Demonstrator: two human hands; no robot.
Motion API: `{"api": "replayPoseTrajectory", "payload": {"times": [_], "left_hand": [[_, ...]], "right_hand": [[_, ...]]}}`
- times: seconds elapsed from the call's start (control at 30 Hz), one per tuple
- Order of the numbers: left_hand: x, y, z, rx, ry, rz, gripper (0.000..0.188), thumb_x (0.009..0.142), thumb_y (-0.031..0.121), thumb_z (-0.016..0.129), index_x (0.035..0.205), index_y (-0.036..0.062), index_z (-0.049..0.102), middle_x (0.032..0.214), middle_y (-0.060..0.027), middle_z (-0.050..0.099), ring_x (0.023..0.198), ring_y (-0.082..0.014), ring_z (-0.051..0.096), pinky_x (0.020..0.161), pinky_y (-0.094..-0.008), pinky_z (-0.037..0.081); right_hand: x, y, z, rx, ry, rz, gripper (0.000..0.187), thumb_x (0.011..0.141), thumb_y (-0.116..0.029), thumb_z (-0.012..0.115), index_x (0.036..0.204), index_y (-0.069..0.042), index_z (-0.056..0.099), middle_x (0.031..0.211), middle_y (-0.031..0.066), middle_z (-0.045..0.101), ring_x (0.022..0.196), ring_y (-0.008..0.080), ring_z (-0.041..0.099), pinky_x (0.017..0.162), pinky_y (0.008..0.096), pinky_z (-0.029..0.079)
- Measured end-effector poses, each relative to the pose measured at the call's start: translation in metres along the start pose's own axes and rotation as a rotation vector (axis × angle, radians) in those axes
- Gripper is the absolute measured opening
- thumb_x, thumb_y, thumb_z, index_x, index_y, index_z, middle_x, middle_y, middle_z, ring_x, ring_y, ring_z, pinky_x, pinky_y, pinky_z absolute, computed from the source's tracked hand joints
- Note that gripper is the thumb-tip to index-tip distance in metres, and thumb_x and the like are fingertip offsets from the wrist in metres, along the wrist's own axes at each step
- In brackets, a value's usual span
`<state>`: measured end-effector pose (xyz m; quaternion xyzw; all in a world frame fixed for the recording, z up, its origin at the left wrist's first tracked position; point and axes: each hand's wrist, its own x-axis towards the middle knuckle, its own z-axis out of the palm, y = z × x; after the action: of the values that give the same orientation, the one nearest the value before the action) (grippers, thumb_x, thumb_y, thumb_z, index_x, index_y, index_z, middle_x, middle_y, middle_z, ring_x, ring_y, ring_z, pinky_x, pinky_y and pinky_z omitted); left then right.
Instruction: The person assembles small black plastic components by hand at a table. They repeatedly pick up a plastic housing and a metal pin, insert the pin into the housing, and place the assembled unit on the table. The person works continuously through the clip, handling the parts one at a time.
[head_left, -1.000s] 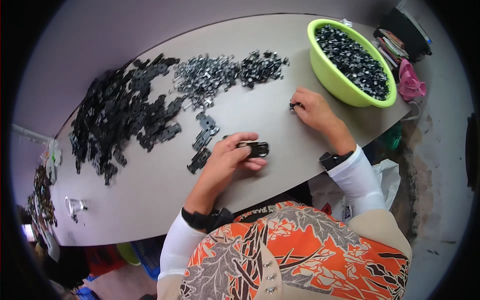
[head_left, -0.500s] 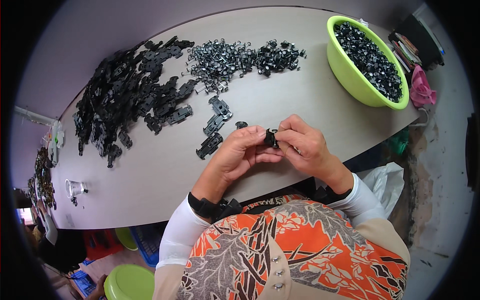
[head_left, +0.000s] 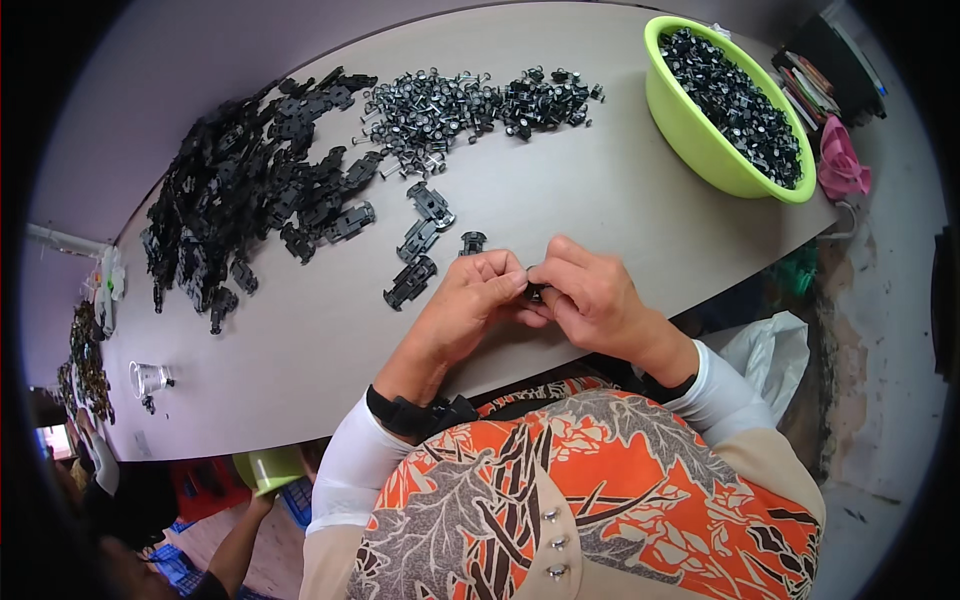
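Close to the table's near edge, my left hand (head_left: 470, 305) and my right hand (head_left: 596, 305) meet around a small black plastic car chassis (head_left: 535, 292). Both hands are closed on it, thumbs and fingertips pinching, and the fingers hide most of it. Just beyond my left fingers lies another black chassis piece (head_left: 472, 243). Left of that, three more chassis pieces (head_left: 418, 239) lie in a slanting row. Farther off is a heap of wheel axles (head_left: 425, 115), metal pins with small dark wheels, with a darker cluster of wheels (head_left: 545, 103) to its right.
A large pile of black chassis pieces (head_left: 220, 190) covers the table's left. A lime-green basin (head_left: 690, 165) full of wheels stands at far right, near a pink cloth (head_left: 843, 160). A clear cup (head_left: 150, 378) sits at left. Below, a person's arm (head_left: 240, 540) holds a green tub (head_left: 272, 468).
My hands have drawn closer together, and the chassis between them is more covered by fingers. The view has shifted slightly. At lower left, the other person has lifted a green tub.
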<state>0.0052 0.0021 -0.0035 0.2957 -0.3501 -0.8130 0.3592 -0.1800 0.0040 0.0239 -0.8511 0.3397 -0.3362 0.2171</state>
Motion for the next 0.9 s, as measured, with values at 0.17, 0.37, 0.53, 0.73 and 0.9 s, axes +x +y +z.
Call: {"api": "replayPoseTrajectory", "payload": {"times": [0.17,0.37,0.53,0.73,0.9], "left_hand": [[-0.014,0.000,0.007,0.134,0.160,0.007,0.013,0.083,0.008,0.062,0.080,0.0018,0.051,0.077,-0.0064,0.059,0.071,-0.0153,0.063,0.065,-0.0291,0.056],[-0.039,-0.017,-0.001,0.086,0.350,-0.009,0.026,0.077,0.002,0.067,0.074,0.0065,0.042,0.067,-0.0073,0.058,0.053,-0.0139,0.060,0.046,-0.0233,0.049],[-0.078,-0.006,-0.006,0.103,0.564,0.145,0.028,0.075,0.000,0.068,0.075,0.0070,0.041,0.067,-0.0061,0.056,0.052,-0.0121,0.060,0.043,-0.0224,0.048],[-0.146,0.011,-0.040,0.300,0.860,0.271,0.028,0.073,0.000,0.068,0.073,0.0089,0.041,0.065,-0.0042,0.055,0.048,-0.0112,0.057,0.042,-0.0216,0.047],[-0.197,0.020,-0.075,0.568,1.122,0.082,0.020,0.072,0.006,0.070,0.079,0.0045,0.051,0.066,-0.0051,0.057,0.047,-0.0103,0.055,0.042,-0.0223,0.044]], "right_hand": [[-0.002,-0.008,0.017,-0.013,0.066,-0.091,0.035,0.068,0.005,0.062,0.101,-0.003,0.055,0.077,0.0096,0.048,0.062,0.0289,0.055,0.052,0.0363,0.045],[0.003,-0.018,0.029,0.189,-0.132,-0.086,0.042,0.068,0.006,0.062,0.109,-0.003,0.054,0.084,0.0125,0.051,0.067,0.0284,0.057,0.057,0.0370,0.047],[0.020,-0.006,0.019,0.271,-0.202,-0.019,0.036,0.071,0.006,0.057,0.105,-0.002,0.055,0.091,0.0146,0.056,0.067,0.0281,0.058,0.058,0.0358,0.047],[0.047,0.033,0.017,0.074,-0.237,0.114,0.030,0.074,-0.004,0.061,0.104,-0.002,0.056,0.095,0.0122,0.056,0.069,0.0287,0.058,0.063,0.0362,0.047],[0.049,0.023,0.036,-0.082,-0.231,-0.007,0.041,0.072,-0.016,0.069,0.108,-0.004,0.054,0.105,0.0119,0.051,0.085,0.0301,0.058,0.072,0.0396,0.048]]}}
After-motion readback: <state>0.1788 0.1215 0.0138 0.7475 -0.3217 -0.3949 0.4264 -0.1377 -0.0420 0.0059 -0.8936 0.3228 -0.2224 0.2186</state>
